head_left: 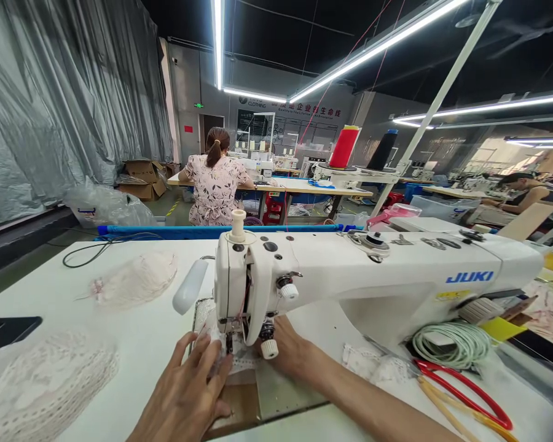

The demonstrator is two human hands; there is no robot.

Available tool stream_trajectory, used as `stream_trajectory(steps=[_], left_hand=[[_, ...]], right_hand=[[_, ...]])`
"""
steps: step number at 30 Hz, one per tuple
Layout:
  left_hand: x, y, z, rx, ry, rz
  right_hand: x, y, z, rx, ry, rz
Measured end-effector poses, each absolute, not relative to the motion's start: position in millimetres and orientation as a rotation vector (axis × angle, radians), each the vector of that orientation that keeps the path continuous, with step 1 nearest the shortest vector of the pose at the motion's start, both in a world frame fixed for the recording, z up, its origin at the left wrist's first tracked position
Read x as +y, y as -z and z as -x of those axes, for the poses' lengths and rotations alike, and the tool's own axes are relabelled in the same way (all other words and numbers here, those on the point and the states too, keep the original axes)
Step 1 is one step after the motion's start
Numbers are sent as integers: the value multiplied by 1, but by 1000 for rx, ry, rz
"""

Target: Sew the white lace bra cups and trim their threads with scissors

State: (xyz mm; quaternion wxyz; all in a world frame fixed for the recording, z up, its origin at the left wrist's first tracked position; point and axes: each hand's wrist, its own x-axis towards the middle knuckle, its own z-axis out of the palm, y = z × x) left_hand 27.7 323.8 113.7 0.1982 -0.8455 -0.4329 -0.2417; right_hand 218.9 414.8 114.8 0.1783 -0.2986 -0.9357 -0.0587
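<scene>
A white sewing machine [313, 270] stands before me, its needle and presser foot low over a piece of white lace fabric [245, 361]. My left hand [187, 383] lies palm down at the left of the presser foot, fingers spread, with the fingertips on the fabric. Behind the needle area, my right hand [283, 345] reaches in from the right beside the fabric. Its fingers are hidden by the machine head, so I cannot see whether they grip the cloth.
Left on the table lie a stack of white lace pieces [46, 383], a gathered lace piece [136, 277] and a dark phone [9, 331]. At right are red-handled scissors [465, 393], coiled pale green cord [451, 345] and more lace [373, 363]. Another person [215, 178] sits ahead.
</scene>
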Motion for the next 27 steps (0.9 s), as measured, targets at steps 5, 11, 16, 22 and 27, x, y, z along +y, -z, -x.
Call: stream_trajectory(steps=[5,11,16,22,27], left_hand=[[323,-105,-28,-1194,758,2328],[317,-102,-30,-1070,932,2301],[307,-103,-29,-1089,815,2197],[304,-96,-25,-1081,749,2175],[305,-98,-27,-1082,746,2171]], right_hand=[[380,-128,-226,-2618,88,750],[347,-116,-230,-2544,90,592],[351,-112,-228,-2478,135,574],[351,-116,-227,-2458,165,578],[352,-113,-228,-2456,199,597]])
